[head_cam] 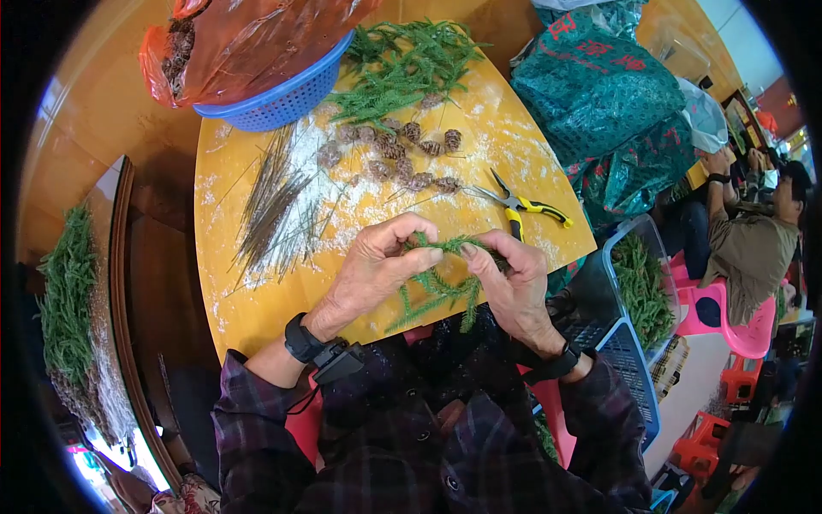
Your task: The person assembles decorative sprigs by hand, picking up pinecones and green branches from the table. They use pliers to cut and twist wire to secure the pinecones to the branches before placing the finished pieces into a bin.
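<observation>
Between my hands is a green artificial pine sprig (449,283), its needled branches curling below my fingers. My left hand (395,247) pinches one part of it between thumb and forefinger; my right hand (504,273) pinches another a little to the right. Beyond them on the wooden table (282,321) lie several small pine cones (392,151), some dusted white. Pliers with yellow and black handles (517,205) rest with jaws apart near my right hand. A bundle of thin brown wires or stems (273,193) lies at the left on white powder. More green sprigs (411,70) are heaped at the far edge.
A blue plastic basket (282,96) with an orange bag (257,45) stands at the far left. Green plastic bags (597,96) bulge at the far right. Below them, a crate (629,353) is beside a tub of greenery (642,289). Another person (751,238) sits at the right.
</observation>
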{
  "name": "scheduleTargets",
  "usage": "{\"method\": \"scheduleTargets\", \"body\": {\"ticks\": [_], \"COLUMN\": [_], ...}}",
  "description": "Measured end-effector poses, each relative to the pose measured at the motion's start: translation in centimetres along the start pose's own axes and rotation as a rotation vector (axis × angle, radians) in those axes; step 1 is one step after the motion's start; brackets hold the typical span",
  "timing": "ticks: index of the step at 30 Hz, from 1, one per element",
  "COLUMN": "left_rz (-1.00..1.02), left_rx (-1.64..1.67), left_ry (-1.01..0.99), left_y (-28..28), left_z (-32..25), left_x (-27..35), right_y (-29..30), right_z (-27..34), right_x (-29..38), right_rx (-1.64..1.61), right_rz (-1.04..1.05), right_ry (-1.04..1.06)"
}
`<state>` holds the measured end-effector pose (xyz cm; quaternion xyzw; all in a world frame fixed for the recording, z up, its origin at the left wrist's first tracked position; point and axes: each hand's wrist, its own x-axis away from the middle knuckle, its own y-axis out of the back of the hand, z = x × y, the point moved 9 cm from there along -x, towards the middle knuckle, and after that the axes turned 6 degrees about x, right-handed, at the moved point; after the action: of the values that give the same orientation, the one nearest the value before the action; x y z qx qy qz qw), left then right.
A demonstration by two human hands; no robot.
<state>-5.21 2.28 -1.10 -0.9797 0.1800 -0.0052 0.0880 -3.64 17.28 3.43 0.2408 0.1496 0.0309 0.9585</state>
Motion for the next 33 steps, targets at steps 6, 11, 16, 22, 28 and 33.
{"method": "scheduleTargets", "body": {"ticks": [6, 11, 16, 22, 28, 33], "left_rz": [0.028, 0.098, 0.137, 0.151, 0.165, 0.174], "left_rx": [0.187, 0.234, 0.243, 0.245, 0.209, 0.22], "left_ry": [0.216, 0.238, 0.187, 0.234, 0.248, 0.232], "left_y": [-0.3, -0.6, -1.0, -1.2, -1.2, -1.3], "left_z": [1.8, 2.8, 2.1, 3.4, 3.6, 3.5], "left_x": [0.2, 0.3, 0.0, 0.4, 0.4, 0.1], "right_y": [-0.6, -0.7, -0.4, 1.2, 1.3, -4.7], "right_z": [-0.9, -1.5, -1.4, -2.5, -1.8, 2.3], "right_x": [0.1, 0.2, 0.4, -0.3, -5.6, -8.6], "right_rx": [-0.077, -0.111, -0.103, -0.126, 0.258, 0.446], "right_rz": [0.093, 0.091, 0.09, 0.017, 0.129, 0.218], "right_ry": [-0.101, -0.13, -0.075, -0.055, -0.02, 0.518]}}
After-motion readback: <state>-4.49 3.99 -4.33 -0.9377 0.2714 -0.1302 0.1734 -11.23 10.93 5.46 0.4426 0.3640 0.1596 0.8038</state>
